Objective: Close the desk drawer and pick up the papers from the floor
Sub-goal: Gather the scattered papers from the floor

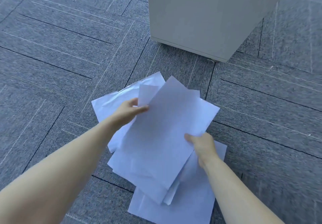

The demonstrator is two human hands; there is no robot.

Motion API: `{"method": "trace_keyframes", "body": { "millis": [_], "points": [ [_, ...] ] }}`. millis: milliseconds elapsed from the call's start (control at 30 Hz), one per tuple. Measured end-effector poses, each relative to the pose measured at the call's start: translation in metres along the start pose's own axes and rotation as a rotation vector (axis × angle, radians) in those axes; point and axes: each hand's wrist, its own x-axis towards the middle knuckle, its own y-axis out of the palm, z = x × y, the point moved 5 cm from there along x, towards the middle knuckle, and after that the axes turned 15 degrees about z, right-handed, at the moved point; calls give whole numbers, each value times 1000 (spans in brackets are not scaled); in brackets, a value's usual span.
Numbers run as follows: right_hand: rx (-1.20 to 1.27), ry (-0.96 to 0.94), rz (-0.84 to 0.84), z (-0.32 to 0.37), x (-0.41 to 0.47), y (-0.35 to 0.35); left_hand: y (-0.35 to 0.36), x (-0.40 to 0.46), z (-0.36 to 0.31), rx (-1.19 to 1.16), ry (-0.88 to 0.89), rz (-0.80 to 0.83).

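Several white papers [162, 136] overlap in a loose pile on the grey carpet, in the lower middle of the head view. My left hand [128, 111] pinches the upper left edge of the top sheets, thumb on top. My right hand [202, 145] grips the right edge of the same sheets, which are lifted slightly above the rest. More sheets [174, 206] lie flat underneath, toward me. A pale grey drawer cabinet [200, 14] stands beyond the pile at the upper right; only its plain side panels show, so its drawer front is hidden.
Grey carpet tiles [61, 49] with dark seams and thin pale stripes surround the pile on all sides. The cabinet rests on small castors [211, 60] close to the far corner of the papers.
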Motion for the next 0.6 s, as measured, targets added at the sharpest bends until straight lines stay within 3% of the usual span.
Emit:
{"method": "trace_keyframes", "body": {
  "millis": [100,167,267,400,533,600],
  "points": [
    [-80,16,-211,-6,-18,-27,-45,17,-14,663,-120,-387],
    [-188,57,-312,-16,-29,-44,-60,25,-15,821,-254,-417],
    [-346,170,-417,-33,-43,-60,-71,32,-7,847,-417,-400],
    [-399,324,-533,-49,-60,-70,-70,29,0,776,-449,-316],
    [-348,389,-532,-55,-65,-67,-58,0,18,589,-325,-251],
    [-369,405,-493,-53,-63,-66,-57,-26,29,284,-188,-251]
  ]
}}
